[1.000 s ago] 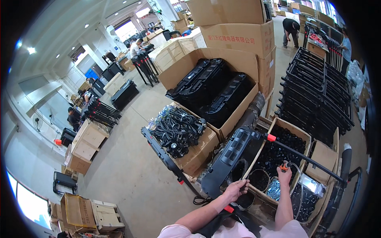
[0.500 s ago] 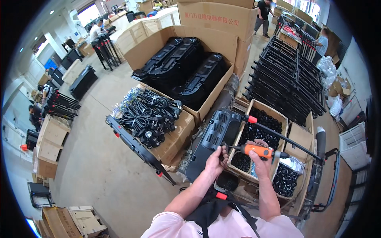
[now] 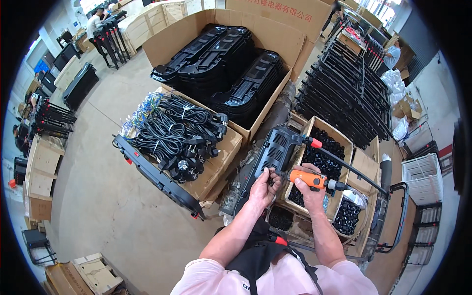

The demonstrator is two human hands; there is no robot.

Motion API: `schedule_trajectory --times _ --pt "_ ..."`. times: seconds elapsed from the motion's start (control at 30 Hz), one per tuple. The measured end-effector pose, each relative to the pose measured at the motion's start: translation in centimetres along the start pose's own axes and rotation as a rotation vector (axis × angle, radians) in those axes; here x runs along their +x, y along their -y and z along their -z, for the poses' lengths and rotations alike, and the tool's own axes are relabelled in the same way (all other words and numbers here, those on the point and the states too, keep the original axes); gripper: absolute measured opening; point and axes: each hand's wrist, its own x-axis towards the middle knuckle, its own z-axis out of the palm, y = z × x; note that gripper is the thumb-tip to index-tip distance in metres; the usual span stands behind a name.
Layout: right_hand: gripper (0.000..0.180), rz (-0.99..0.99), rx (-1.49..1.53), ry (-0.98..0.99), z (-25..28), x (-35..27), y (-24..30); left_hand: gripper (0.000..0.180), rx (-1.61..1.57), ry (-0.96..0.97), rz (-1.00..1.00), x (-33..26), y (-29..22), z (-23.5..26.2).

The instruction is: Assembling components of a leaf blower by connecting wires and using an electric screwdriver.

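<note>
My right hand (image 3: 310, 192) is wrapped round an orange power screwdriver (image 3: 306, 178), whose tip points left toward my other hand. Curled close to that tip are the fingers of my left hand (image 3: 265, 188); what they pinch, if anything, is too small to make out. Both hands are over a black plastic housing (image 3: 278, 150) with vent slots, which lies slanted in front of me. A black tube (image 3: 346, 167) with a red end piece runs from beside the housing to the right.
Right of the housing, a wooden box (image 3: 351, 142) holds small black parts. Bundled black power cords (image 3: 179, 130) lie on a carton to the left. Behind stands a large carton (image 3: 265, 120) of black mouldings. Black frames (image 3: 339, 93) are stacked at right; a long black part (image 3: 157, 174) leans at left.
The view has shifted, so the surroundings sit differently in it. My right hand still grips the screwdriver, its tip close to my left fingers, and the housing appears tilted more on its side.
</note>
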Motion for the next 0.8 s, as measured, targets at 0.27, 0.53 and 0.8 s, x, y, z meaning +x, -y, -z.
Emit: schedule_trajectory --times 0.27,0.53,0.8 --pt "0.057 -0.022 -0.051 -0.012 -1.0 1.8 -0.1 0.033 0.053 -0.031 0.051 1.8 -1.5 -0.3" --pt "0.057 -0.023 -0.100 -0.004 -1.5 3.6 0.0 0.032 -0.023 0.010 0.103 3.3 -2.5 -1.0" --pt "0.057 -0.005 -0.088 -0.047 -2.3 5.5 0.0 0.033 -0.113 0.039 0.130 5.0 -3.1 -2.4"
